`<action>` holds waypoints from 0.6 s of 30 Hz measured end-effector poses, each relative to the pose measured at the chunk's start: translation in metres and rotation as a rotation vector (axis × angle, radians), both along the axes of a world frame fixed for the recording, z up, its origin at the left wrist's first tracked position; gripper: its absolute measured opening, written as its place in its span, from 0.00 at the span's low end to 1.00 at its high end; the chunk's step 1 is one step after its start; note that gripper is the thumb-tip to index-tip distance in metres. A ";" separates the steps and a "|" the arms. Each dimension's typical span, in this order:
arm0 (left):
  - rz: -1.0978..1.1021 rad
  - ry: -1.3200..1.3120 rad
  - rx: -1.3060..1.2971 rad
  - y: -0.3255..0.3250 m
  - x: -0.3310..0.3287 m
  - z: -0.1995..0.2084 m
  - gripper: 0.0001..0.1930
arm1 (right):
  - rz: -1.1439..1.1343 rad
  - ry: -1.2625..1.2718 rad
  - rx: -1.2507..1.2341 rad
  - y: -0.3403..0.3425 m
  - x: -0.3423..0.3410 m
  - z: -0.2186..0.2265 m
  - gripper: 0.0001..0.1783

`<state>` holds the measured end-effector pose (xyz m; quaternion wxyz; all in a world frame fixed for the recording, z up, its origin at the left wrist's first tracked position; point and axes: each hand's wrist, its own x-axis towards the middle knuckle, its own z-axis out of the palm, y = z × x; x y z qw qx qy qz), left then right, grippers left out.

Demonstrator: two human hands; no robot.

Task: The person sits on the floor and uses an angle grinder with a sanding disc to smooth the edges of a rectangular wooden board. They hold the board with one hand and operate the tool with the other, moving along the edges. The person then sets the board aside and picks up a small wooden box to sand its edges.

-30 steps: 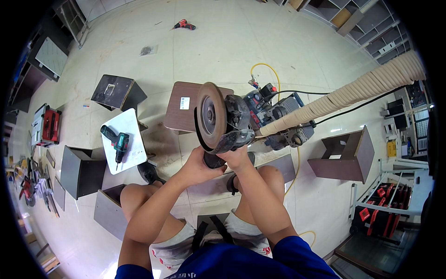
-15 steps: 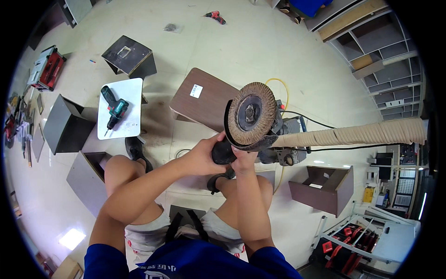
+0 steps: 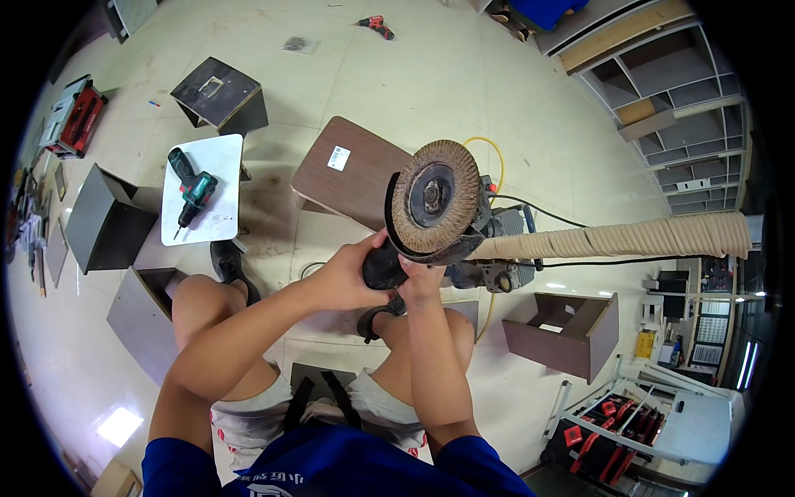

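Observation:
Between both hands I hold an angle grinder [image 3: 383,267] up in front of my knees. Its round flap disc [image 3: 404,217], brownish with a dark hub, faces up toward me, and a black guard curves round its left and lower edge. My left hand [image 3: 344,275] is closed round the black body. Just below the guard, my right hand [image 3: 421,283] also grips the tool, its fingers partly hidden by it. Behind the grinder, apart from my hands, are a brown board [image 3: 348,178] with a white label and a grey motor-like machine [image 3: 505,273].
A beige wrapped tube [image 3: 613,236] and black cable run off rightward. At left, a green-black drill [image 3: 195,190] lies on a white-topped stool [image 3: 219,157], among dark boxes [image 3: 112,219]. An open brown box [image 3: 571,344] and folded white frame [image 3: 696,418] stand at right.
The whole view has shifted a little, so the surroundings and the grinder sit slightly farther left. Both hands keep the same hold on the grinder.

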<state>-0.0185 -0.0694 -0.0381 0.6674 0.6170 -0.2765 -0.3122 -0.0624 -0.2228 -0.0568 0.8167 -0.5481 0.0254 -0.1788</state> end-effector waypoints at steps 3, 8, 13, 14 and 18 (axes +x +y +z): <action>-0.001 0.009 -0.006 0.000 0.000 0.003 0.33 | -0.008 0.001 -0.001 0.000 -0.001 0.000 0.30; -0.067 0.028 0.058 0.004 0.004 0.006 0.41 | 0.013 -0.025 -0.051 -0.004 0.001 0.000 0.29; 0.232 -0.364 -0.119 0.027 0.039 0.040 0.49 | -0.079 0.076 -0.204 -0.017 -0.003 0.008 0.36; 0.354 -0.494 -0.231 0.031 0.043 0.041 0.49 | -0.080 0.106 -0.250 -0.020 -0.004 0.009 0.38; 0.291 -0.748 -0.316 0.038 0.046 0.044 0.46 | -0.001 0.075 -0.296 0.003 0.005 0.032 0.58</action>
